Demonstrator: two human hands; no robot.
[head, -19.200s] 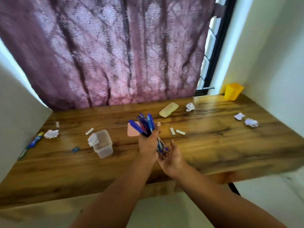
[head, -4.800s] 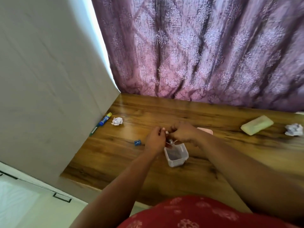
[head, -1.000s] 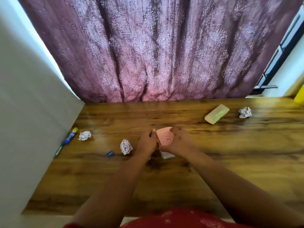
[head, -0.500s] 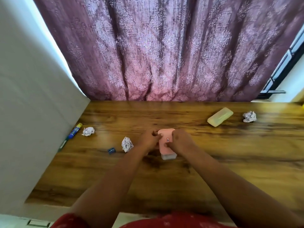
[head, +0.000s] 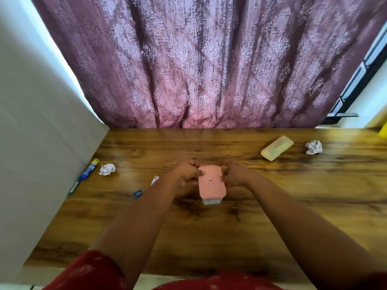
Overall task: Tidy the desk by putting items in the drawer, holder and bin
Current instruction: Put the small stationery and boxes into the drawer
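Head view: left hand (head: 186, 173) and right hand (head: 235, 173) curl fingers around smooth pink rounded lid (head: 211, 181), on clear plastic box (head: 211, 201), on glossy wood-grain desk (head: 293, 206). Left of hands: crumpled paper (head: 107, 169), blue sharpener (head: 137, 193). Far right: pale soap-shaped case (head: 276, 147).

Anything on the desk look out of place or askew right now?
Nothing damaged or spilled. Loose clutter remains: crumpled paper near the glue stick by the left wall, another paper ball far right, a blue sharpener. Both hands, left hand and right hand, hold the pink-lidded container.
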